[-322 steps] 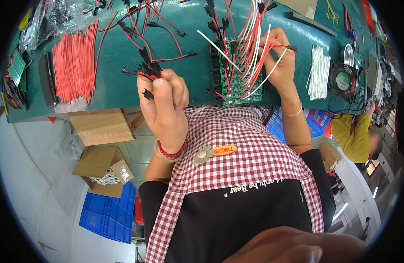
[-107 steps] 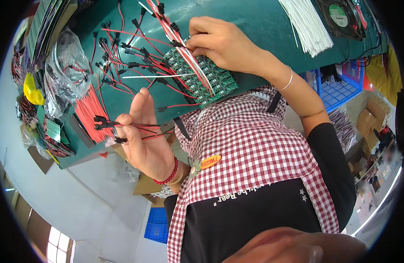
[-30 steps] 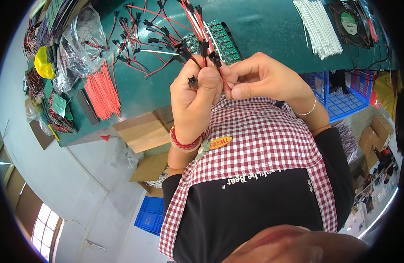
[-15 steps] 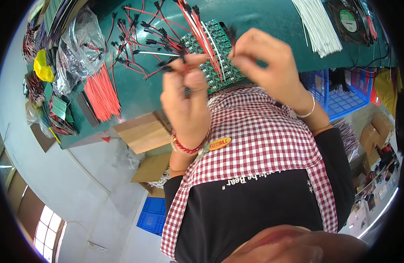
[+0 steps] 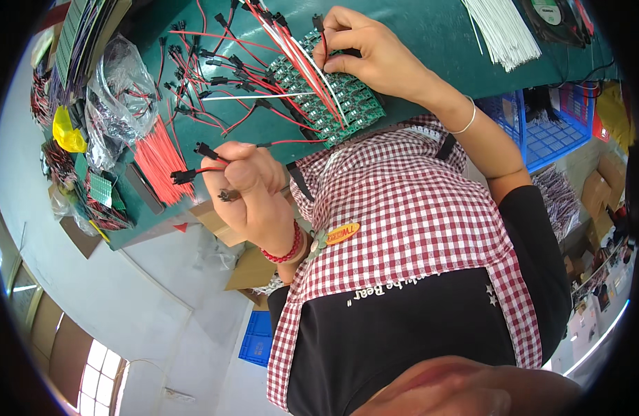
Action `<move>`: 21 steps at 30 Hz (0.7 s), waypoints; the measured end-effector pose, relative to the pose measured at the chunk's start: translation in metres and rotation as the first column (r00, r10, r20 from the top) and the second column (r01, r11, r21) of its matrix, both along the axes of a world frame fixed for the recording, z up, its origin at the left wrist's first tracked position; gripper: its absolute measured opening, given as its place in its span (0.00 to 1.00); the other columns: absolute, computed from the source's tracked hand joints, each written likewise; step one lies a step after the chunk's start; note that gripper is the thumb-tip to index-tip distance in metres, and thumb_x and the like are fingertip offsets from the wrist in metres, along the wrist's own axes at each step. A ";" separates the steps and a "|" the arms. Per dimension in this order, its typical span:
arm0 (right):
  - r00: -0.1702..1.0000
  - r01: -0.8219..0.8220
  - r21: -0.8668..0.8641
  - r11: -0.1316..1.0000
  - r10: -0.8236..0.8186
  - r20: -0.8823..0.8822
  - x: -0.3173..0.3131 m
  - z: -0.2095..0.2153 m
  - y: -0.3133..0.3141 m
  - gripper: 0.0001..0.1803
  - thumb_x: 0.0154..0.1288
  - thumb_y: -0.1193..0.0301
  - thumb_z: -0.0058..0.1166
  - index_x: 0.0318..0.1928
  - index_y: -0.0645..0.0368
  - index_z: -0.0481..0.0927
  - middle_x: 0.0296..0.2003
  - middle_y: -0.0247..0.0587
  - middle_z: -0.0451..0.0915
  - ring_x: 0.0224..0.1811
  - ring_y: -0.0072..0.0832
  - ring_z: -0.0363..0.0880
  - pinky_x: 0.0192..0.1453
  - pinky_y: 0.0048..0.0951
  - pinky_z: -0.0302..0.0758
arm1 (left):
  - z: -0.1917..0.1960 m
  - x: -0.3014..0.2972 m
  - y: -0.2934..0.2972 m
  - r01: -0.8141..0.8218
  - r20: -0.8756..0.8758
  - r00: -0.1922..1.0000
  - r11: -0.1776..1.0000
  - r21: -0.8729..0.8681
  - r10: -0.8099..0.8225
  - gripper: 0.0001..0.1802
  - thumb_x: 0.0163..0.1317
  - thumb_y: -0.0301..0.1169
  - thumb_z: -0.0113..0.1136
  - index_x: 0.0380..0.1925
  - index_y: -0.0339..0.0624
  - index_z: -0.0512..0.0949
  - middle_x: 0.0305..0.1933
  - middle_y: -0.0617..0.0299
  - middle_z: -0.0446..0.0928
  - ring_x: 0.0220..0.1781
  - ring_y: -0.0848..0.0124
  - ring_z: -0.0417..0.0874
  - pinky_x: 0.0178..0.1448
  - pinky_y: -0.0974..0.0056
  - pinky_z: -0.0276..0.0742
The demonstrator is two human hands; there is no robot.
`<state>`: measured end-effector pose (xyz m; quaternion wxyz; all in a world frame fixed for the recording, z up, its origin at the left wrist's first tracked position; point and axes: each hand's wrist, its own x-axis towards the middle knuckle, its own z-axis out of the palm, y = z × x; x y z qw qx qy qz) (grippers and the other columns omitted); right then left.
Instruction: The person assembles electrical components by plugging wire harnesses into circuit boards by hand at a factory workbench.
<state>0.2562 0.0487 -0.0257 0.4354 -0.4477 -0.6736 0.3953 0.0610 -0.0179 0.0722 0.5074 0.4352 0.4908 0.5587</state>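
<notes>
My left hand (image 5: 246, 184) is closed around several connector leads, red and black wires with black plugs (image 5: 207, 150) sticking out past the fingers. It is at the table's near edge, left of a panel of green circuit boards (image 5: 358, 114). Above the panel's far right part, my right hand (image 5: 375, 59) pinches one connector lead (image 5: 319, 31), its black plug pointing up. Red and white wires (image 5: 299, 59) lie across the boards. Left of them, many loose leads with black plugs (image 5: 215, 62) are spread, some reaching onto the panel.
On the green table (image 5: 416, 21) a bundle of white wires (image 5: 500, 35) lies at the right, near a black fan (image 5: 552, 17). Red wires (image 5: 160, 163) and a clear plastic bag (image 5: 122, 90) are at the left. A blue crate (image 5: 552, 139) stands below the right edge.
My left hand has moved left and nearer, away from the boards, with the leads still in it. My right hand has moved left and farther over the panel.
</notes>
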 end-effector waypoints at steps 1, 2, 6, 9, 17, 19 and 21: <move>1.000 -0.024 -0.017 1.000 0.023 -0.017 0.000 0.000 0.001 0.06 0.51 0.77 0.63 0.32 0.61 0.82 0.34 0.38 0.71 0.40 0.33 0.74 0.46 0.33 0.71 | -0.001 -0.001 0.000 0.003 0.001 1.000 1.000 -0.003 -0.003 0.16 0.73 0.38 0.48 0.39 0.33 0.68 0.17 0.71 0.57 0.16 0.83 0.54 0.19 0.73 0.47; 0.998 -0.047 -0.033 0.998 0.046 -0.035 0.000 -0.001 0.002 0.06 0.52 0.77 0.63 0.32 0.60 0.82 0.34 0.38 0.71 0.40 0.33 0.74 0.46 0.33 0.71 | -0.002 -0.003 0.000 0.007 -0.011 1.000 1.000 0.007 -0.007 0.15 0.73 0.38 0.48 0.39 0.34 0.68 0.17 0.71 0.57 0.16 0.83 0.54 0.19 0.73 0.47; 0.999 -0.038 -0.049 0.998 0.037 -0.021 0.001 0.000 0.002 0.05 0.52 0.77 0.62 0.32 0.59 0.82 0.33 0.37 0.70 0.40 0.33 0.73 0.45 0.33 0.70 | -0.002 -0.003 0.002 0.014 -0.029 0.999 1.000 0.010 -0.014 0.15 0.73 0.38 0.48 0.40 0.34 0.68 0.16 0.71 0.57 0.16 0.83 0.53 0.20 0.73 0.48; 0.999 -0.035 -0.049 0.998 0.036 0.018 0.000 0.000 0.002 0.05 0.53 0.77 0.62 0.32 0.57 0.82 0.32 0.37 0.70 0.40 0.34 0.73 0.44 0.34 0.70 | -0.001 -0.002 0.003 0.021 -0.021 1.000 1.000 0.013 -0.021 0.15 0.73 0.38 0.48 0.40 0.34 0.68 0.16 0.71 0.57 0.16 0.82 0.53 0.20 0.73 0.47; 0.998 -0.053 0.070 0.996 0.050 0.049 0.002 -0.002 0.007 0.05 0.52 0.78 0.61 0.31 0.57 0.81 0.32 0.37 0.70 0.39 0.35 0.73 0.43 0.36 0.71 | -0.002 -0.001 0.002 0.037 -0.022 0.999 0.999 0.008 -0.037 0.15 0.73 0.38 0.47 0.41 0.34 0.68 0.16 0.71 0.57 0.16 0.82 0.53 0.20 0.73 0.47; 0.995 -0.071 0.065 0.995 0.067 0.070 0.002 0.001 0.008 0.05 0.51 0.78 0.61 0.31 0.58 0.81 0.32 0.37 0.70 0.39 0.35 0.73 0.43 0.36 0.71 | -0.002 0.000 0.002 0.034 -0.023 0.999 0.999 0.006 -0.034 0.15 0.73 0.38 0.47 0.41 0.34 0.68 0.16 0.71 0.57 0.16 0.82 0.53 0.20 0.73 0.47; 0.993 -0.088 0.060 0.994 0.082 0.090 0.002 0.002 0.008 0.05 0.51 0.79 0.62 0.30 0.58 0.81 0.32 0.37 0.70 0.39 0.36 0.73 0.43 0.36 0.71 | -0.002 0.000 0.002 0.038 -0.030 0.999 0.999 0.011 -0.038 0.15 0.73 0.38 0.47 0.41 0.33 0.68 0.16 0.71 0.57 0.16 0.82 0.53 0.20 0.72 0.47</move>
